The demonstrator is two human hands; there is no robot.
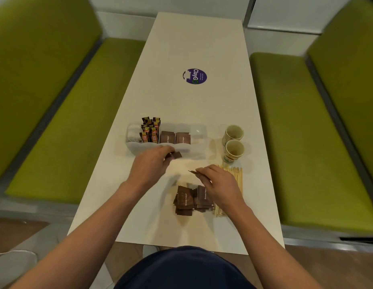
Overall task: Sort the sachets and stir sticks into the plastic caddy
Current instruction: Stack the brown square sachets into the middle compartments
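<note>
A clear plastic caddy (199, 132) stands mid-table, holding white sachets at its left end, upright orange-brown stick sachets (150, 130) and two stacks of brown sugar sachets (174, 138). My left hand (150, 165) pinches a brown sachet (175, 155) just in front of the caddy's near wall. My right hand (218, 184) pinches another brown sachet (195, 173) above a loose pile of brown sachets (186, 202). Wooden stir sticks (236, 178) lie on the table, partly hidden under my right hand.
Two paper cups (233, 142) stand right of the caddy. A round purple sticker (195, 76) sits further up the white table (194, 105). Green benches (306, 132) flank both sides.
</note>
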